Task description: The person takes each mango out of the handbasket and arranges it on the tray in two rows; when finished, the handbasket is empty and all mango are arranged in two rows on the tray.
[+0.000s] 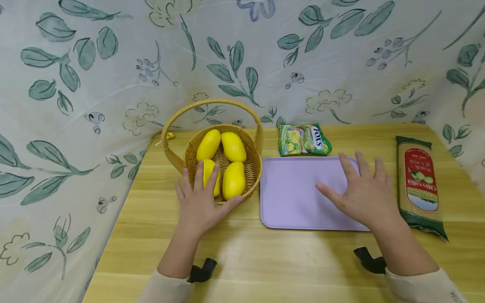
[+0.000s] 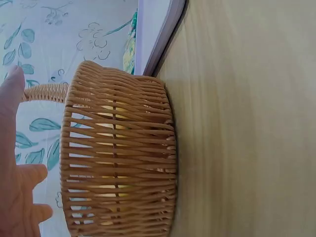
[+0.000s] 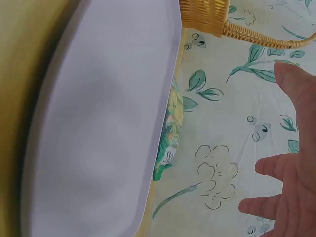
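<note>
A wicker basket point(image 1: 254, 179) with a tall hoop handle stands on the table at left of centre. Several yellow mangoes point(image 1: 233, 181) lie inside it. My left hand point(image 1: 201, 206) is spread over the basket's near edge, its fingers partly covering one mango; contact cannot be told. In the left wrist view the woven basket side point(image 2: 118, 163) fills the middle, with the hand beside its rim. My right hand point(image 1: 365, 195) hovers with fingers spread above the right part of a lilac tray point(image 1: 291, 193). Neither hand holds anything.
Behind the tray lies a green Fox's candy bag point(image 1: 304, 139). A packet of Olivoilà pasta point(image 1: 419, 185) lies along the right side. A small gold-wrapped piece point(image 1: 170, 135) sits behind the basket's left side. Leaf-patterned cloth point(image 1: 235, 54) hangs behind the wooden table point(image 1: 242, 261).
</note>
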Tool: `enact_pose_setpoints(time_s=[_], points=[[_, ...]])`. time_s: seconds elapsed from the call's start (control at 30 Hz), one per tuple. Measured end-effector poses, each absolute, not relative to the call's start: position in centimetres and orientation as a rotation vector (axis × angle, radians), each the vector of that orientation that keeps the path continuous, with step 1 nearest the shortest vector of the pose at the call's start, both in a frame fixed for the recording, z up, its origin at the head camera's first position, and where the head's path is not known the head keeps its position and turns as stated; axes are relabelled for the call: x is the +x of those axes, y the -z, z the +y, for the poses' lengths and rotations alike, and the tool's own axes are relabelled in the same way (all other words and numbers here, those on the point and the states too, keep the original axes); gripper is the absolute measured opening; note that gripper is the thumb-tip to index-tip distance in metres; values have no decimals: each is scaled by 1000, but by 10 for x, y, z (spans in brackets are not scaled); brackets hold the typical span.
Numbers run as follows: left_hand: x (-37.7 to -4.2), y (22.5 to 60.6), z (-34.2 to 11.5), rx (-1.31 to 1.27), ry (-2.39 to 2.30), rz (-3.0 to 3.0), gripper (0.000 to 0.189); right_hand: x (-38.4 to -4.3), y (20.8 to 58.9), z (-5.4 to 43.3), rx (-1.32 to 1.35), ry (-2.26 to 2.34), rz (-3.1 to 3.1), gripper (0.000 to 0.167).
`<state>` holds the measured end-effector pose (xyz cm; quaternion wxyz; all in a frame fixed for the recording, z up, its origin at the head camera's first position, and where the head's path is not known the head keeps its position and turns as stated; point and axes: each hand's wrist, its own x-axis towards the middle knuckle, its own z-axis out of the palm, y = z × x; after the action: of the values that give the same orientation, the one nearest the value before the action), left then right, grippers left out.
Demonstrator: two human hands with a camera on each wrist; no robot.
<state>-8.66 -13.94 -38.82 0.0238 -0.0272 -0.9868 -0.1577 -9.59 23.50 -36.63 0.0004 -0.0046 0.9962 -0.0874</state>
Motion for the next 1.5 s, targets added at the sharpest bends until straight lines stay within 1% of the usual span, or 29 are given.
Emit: enact_pose_setpoints(time_s=[0.2, 0.37, 0.47, 0.6, 0.83, 1.03, 1.17, 1.33, 1.5], points=[[-72, 399, -150, 2, 645, -2929, 97, -85, 368, 222, -160, 294, 3193, 105], [-71, 416, -157, 181, 954, -2757, 78, -76, 373, 195, -252, 493, 3176, 97], [-76, 426, -160, 286, 1228, -2583, 65, -73, 378, 173, -303, 637, 3156, 91], [-90, 437, -158, 354, 1555, -2318, 51, -73, 385, 145, -446, 807, 3165, 83], [-110, 451, -147, 469, 1820, -1983, 35, -76, 386, 105, -747, 997, 3160, 76], [-113, 457, -142, 477, 1874, -1820, 31, -88, 381, 81, -902, 1101, 3122, 74], [-115, 459, -141, 475, 1909, -1757, 30, -100, 376, 69, -954, 1189, 3040, 74], [-115, 460, -141, 454, 1928, -1725, 29, -120, 365, 54, -877, 1221, 2885, 78], [-114, 463, -142, 444, 1934, -1731, 29, -146, 361, 44, -813, 1058, 2782, 85]])
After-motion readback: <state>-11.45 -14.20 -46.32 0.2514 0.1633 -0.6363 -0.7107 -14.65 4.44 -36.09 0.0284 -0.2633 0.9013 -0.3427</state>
